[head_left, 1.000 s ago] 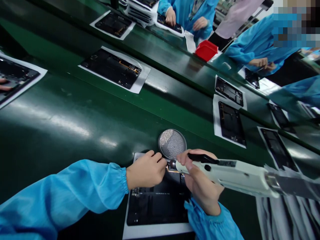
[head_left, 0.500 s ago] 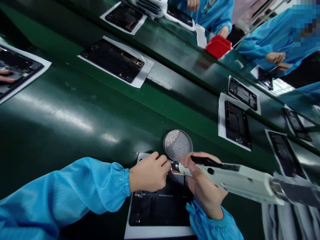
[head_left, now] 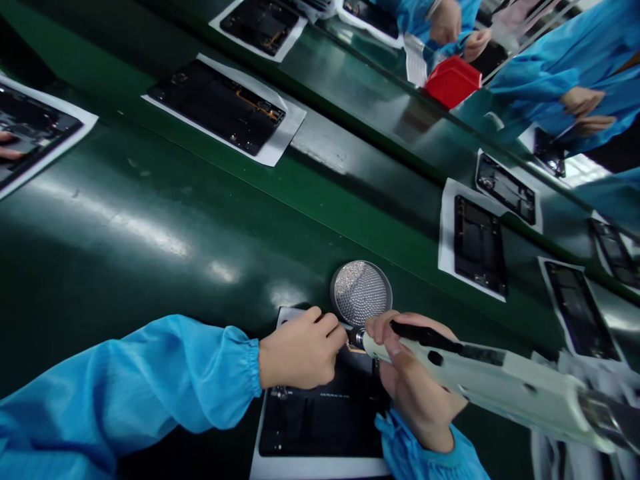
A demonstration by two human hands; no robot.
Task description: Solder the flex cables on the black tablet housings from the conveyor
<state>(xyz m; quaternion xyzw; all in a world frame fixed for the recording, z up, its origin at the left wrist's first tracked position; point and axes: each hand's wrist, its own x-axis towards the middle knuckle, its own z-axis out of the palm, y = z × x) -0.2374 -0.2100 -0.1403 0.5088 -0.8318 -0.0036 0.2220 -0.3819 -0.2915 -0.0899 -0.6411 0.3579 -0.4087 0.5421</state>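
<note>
White sheet (head_left: 320, 468): lies on the green table (head_left: 200, 227), under the black panel.
Black panel (head_left: 320, 427): lies on that sheet before the person, its inner side exposed, so it looks unfinished.
Right hand (head_left: 420, 383): raised over the panel's right side, fingers wrapped around the pale electric driver (head_left: 500, 377), thumb along its body, wrist coming up from the lower right.
Driver's pose: its tip end is beside the left fingers, its body reaching off to the right; the exact tilt is hard to judge.
Left hand (head_left: 303, 350): reaches in from the left, knuckles up, fingers curled down near the tip; whether they pinch something cannot be told.
Work at the tip: seems under way toward the panel's far edge; how much is fastened or left is hidden by the hands.
Round dish (head_left: 375, 300): just beyond the hands, with tiny shiny pieces (head_left: 350, 280) on its left side, so the supply looks unspent.
Farther panel (head_left: 215, 107): open on its own sheet, well apart from both hands.
Red bin (head_left: 453, 83): across the table, near a co-worker's hands.
</note>
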